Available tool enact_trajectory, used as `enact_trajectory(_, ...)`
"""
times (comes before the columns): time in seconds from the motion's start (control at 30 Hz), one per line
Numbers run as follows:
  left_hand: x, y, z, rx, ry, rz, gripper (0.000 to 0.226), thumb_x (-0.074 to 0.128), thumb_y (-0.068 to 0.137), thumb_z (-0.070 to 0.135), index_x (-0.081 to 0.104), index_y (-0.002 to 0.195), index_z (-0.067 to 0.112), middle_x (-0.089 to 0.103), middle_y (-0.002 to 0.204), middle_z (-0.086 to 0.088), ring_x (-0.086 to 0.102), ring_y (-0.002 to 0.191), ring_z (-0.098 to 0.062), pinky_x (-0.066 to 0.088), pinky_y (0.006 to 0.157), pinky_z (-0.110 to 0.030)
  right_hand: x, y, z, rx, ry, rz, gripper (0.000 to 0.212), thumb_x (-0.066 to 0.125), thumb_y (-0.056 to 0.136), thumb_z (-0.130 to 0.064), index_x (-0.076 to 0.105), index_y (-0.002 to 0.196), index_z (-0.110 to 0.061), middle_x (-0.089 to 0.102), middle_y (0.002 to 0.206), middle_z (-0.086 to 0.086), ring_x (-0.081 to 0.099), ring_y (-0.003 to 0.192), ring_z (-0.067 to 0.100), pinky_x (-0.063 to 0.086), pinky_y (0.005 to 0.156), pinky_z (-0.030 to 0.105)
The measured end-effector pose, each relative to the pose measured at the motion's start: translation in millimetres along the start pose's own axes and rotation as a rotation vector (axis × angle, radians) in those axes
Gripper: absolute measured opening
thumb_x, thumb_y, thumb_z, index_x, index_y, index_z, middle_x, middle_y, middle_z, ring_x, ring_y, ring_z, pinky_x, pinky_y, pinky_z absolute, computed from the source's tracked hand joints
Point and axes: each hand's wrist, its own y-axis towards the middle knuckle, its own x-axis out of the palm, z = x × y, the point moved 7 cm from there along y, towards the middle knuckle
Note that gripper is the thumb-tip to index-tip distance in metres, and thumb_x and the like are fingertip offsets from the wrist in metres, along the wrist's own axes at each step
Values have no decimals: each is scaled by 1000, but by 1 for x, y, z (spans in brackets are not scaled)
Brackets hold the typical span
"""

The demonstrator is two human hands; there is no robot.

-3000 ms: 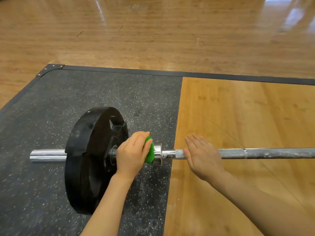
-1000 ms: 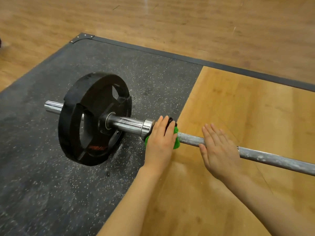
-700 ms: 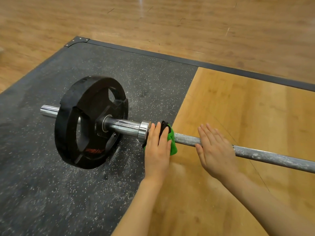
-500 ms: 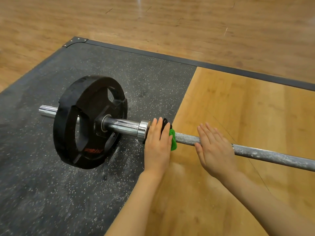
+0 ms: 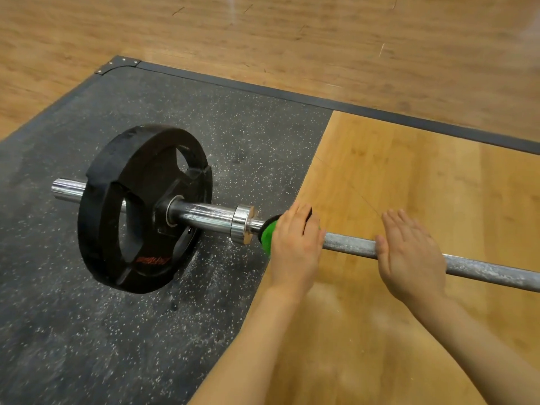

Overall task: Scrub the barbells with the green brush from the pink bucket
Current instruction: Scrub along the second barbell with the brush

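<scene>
The green brush (image 5: 268, 235) – only a bright sliver shows – is gripped in the left hand (image 5: 295, 247) on the barbell (image 5: 347, 244) shaft, just beside the chrome collar (image 5: 242, 228). The right hand (image 5: 409, 255) lies flat on the chalky shaft. A black plate (image 5: 140, 211) stands on speckled rubber matting (image 5: 73, 331) – pale wood platform (image 5: 423, 176) alongside.

One camera only, worn on the head, looking forward and steeply down; both forearms rise from the bottom edge, so it sits close above the left hand (image 5: 295, 247) and right hand (image 5: 409, 255); the barbell (image 5: 347, 245) runs across mid-frame, near at arm's reach; the wide lens seems to bow the floor (image 5: 263, 30) lines at the top, far and slightly soft; the rubber mat (image 5: 73, 331) fills the left.
</scene>
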Motion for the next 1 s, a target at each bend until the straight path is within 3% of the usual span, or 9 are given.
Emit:
enact_trajectory(0.13,-7,1,-12,114,19,-33,38,46,96,30,67,113,3,65,119,-13,56,119,-34,47,98,-46,-2,-1,1,-10,-3,7,58,26,98,-33,56,127,8,57,131,23,51,126,36,24,108,39)
enact_trajectory(0.27,-21,-1,-38,32,104,-32,44,43,96,37,66,114,4,65,117,-12,55,118,-34,43,101,-47,-2,0,0,-2,3,5,58,25,98,-33,57,126,7,58,130,22,52,126,36,25,108,39)
enact_trajectory(0.53,3,5,14,175,-10,-59,38,44,99,34,67,106,6,66,103,-7,61,94,-25,48,81,-38,0,0,1,5,-1,-26,61,23,99,-35,57,126,7,58,130,22,52,125,35,25,108,38)
enact_trajectory(0.63,1,4,6,203,69,-77,35,47,97,37,68,106,10,65,100,-4,61,93,-24,45,85,-36,-1,0,2,7,0,-30,62,21,99,-36,57,126,7,58,130,22,52,126,35,24,108,38)
enact_trajectory(0.77,-15,4,-22,79,151,-23,36,43,96,39,68,102,14,66,100,-1,61,95,-21,40,100,-43,-3,-1,-1,6,6,-21,68,15,101,-39,58,125,7,60,128,22,53,124,35,24,107,37)
enact_trajectory(0.9,-17,0,-24,17,118,22,33,45,96,33,68,102,12,66,101,-2,60,97,-22,36,103,-46,-2,-1,-1,5,9,-14,66,16,101,-38,59,124,7,60,127,22,54,123,35,24,107,37)
enact_trajectory(1.0,-6,2,-4,75,61,5,29,48,95,31,69,102,12,66,101,-2,59,97,-22,40,101,-45,-2,-1,-2,2,22,-7,73,8,102,-42,59,124,6,60,127,21,54,124,35,25,107,37)
